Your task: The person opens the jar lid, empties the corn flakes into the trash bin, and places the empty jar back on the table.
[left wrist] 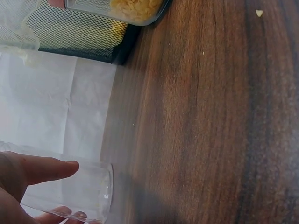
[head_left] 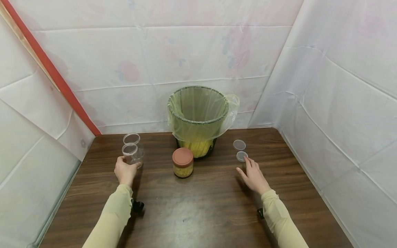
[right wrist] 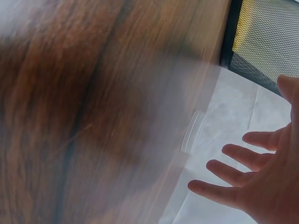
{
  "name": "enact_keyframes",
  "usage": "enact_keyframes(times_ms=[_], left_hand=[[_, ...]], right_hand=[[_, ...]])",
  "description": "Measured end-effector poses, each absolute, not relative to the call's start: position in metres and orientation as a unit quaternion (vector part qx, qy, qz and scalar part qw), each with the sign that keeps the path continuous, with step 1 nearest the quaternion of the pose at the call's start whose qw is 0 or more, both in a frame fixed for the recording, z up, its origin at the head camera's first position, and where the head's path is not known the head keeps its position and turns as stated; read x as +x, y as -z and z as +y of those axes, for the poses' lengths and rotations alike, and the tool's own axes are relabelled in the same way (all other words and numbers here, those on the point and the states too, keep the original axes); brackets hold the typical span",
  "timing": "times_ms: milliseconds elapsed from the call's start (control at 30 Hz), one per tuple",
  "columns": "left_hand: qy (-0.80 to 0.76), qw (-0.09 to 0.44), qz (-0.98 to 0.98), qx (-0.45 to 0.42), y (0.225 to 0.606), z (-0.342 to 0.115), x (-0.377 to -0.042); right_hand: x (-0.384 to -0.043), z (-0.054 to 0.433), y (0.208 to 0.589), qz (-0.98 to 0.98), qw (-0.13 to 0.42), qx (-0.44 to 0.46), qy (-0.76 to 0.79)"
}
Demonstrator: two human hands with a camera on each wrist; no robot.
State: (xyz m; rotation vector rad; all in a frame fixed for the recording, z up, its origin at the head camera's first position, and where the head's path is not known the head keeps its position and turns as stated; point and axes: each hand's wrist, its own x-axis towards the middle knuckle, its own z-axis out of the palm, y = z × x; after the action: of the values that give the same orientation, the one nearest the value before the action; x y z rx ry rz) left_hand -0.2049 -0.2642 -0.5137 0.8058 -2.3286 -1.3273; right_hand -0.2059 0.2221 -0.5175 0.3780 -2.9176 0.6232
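At the left of the table, my left hand [head_left: 125, 173] grips a clear jar [head_left: 130, 150] without a lid, thumb on one side and fingers on the other. The left wrist view shows the hand wrapped about the jar's transparent wall [left wrist: 88, 191]. Just behind it stands a second clear jar [head_left: 135, 141], partly hidden by the first. On the right side, my right hand [head_left: 254, 176] reaches forward with its fingers spread and straight. Its fingertips are right at the edge of a small translucent round lid [head_left: 241, 156]. A second such lid [head_left: 239, 144] lies just beyond.
Between the hands stands a jar with a reddish-brown lid [head_left: 182, 157] and yellow pieces inside. A mesh waste bin [head_left: 198, 146] with a yellowish liner [head_left: 201, 132] is behind it. White sheets [head_left: 198, 55] hang behind and on both sides of the wooden table [head_left: 186, 210].
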Motion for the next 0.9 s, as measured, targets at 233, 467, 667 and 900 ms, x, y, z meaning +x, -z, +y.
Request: enact_keyframes(times_ms=[233,467,667,900], left_hand=[[0.460,0.154,-0.827,0.284,0.5166,-0.2671,-0.2064],[0.458,0.133,-0.830,0.289,0.5167,-0.2686,-0.2059],[0.455,0.127,-0.833,0.287,0.5170,-0.2698,-0.2065],[0.453,0.114,-0.837,0.285,0.5179,-0.2710,-0.2073]], right_hand=[[-0.2055,0.2234,0.5190,-0.968,0.070,0.122,-0.210],[-0.2053,0.2241,0.5192,-0.968,0.071,0.121,-0.209],[-0.2059,0.2244,0.5190,-0.969,0.066,0.121,-0.208],[-0.2059,0.2240,0.5186,-0.968,0.071,0.124,-0.208]])
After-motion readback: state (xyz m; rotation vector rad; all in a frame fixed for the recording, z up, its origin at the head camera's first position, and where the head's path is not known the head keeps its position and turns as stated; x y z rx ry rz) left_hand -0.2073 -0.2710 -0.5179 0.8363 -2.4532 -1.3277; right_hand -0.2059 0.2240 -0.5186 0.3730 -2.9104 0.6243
